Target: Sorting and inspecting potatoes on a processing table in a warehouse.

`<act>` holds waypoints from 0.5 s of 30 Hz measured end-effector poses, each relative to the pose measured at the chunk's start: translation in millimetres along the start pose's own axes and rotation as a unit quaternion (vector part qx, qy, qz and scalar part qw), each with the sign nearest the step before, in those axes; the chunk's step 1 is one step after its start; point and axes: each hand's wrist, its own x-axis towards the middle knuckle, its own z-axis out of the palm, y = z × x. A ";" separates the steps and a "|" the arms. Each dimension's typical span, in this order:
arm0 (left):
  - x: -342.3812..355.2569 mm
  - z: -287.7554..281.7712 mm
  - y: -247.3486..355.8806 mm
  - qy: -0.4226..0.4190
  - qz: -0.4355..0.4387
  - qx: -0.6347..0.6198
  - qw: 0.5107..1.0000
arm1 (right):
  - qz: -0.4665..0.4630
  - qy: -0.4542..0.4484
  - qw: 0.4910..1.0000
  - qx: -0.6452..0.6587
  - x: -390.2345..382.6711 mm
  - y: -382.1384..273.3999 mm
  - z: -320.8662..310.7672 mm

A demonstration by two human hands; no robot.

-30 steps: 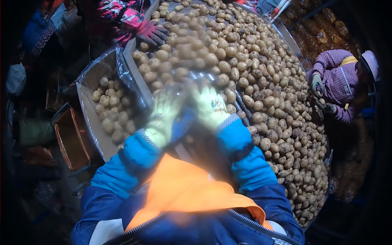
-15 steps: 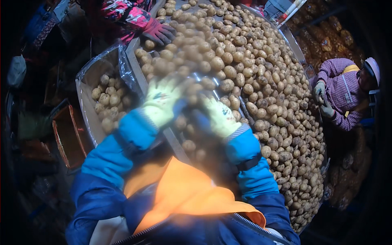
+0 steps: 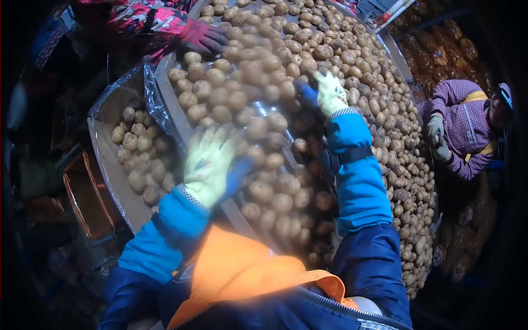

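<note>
A broad grey-edged table (image 3: 169, 93) is heaped with pale, partly soil-marked potatoes (image 3: 388, 113), and a looser group of them is seen on its near part, between the forearms. The left hand (image 3: 212, 162), covered by a pale yellow-green glove with blue on the palm side, is held over the table's left edge, its fingers spread and clenched on nothing visible. The right hand (image 3: 330, 93), gloved alike, is lowered onto the potatoes farther across the table, its fingers bent downward; whether a potato is grasped cannot be told, since the palm is hidden. Just left of the table, a plastic-lined carton (image 3: 107, 159) is partly filled with more potatoes. At the table's far left corner, a co-worker's pink-and-grey glove (image 3: 204, 37) is laid by the potatoes. Right of the table, a co-worker in a checked jacket (image 3: 465, 118) is seen, gloved hands brought together.
</note>
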 end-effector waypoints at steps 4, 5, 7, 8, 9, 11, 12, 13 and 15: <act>-1.9 2.6 -0.4 -0.002 0.000 0.008 1.000 | -0.160 0.019 0.987 -0.011 -73.0 -39.4 -9.4; -2.3 3.8 -1.1 -0.001 0.000 0.008 1.000 | -0.119 0.001 0.991 0.068 -90.0 -53.6 -7.3; -3.4 5.1 -2.4 0.000 0.000 0.020 1.000 | -0.101 -0.039 0.993 0.048 -129.2 -67.9 -10.3; -3.5 5.4 -3.1 0.007 0.009 0.019 1.000 | -0.125 -0.008 0.990 0.069 -151.4 -70.1 -13.9; -3.6 5.6 -3.4 0.013 0.012 0.019 1.000 | -0.137 0.006 0.988 0.072 -173.2 -71.2 -17.8; -4.0 5.0 -2.6 0.017 0.018 0.015 1.000 | -0.111 0.023 0.990 0.079 -208.0 -72.1 -23.3; -3.8 4.2 -1.8 0.029 0.014 0.017 0.999 | -0.048 -0.017 0.995 0.084 -227.7 -74.2 -27.8; -4.2 3.6 -0.2 0.033 0.014 0.018 0.999 | -0.042 -0.019 0.995 0.084 -243.3 -75.7 -31.9; -3.7 3.1 2.0 0.043 0.019 0.003 0.999 | -0.009 0.021 0.998 0.063 -269.3 -81.2 -37.3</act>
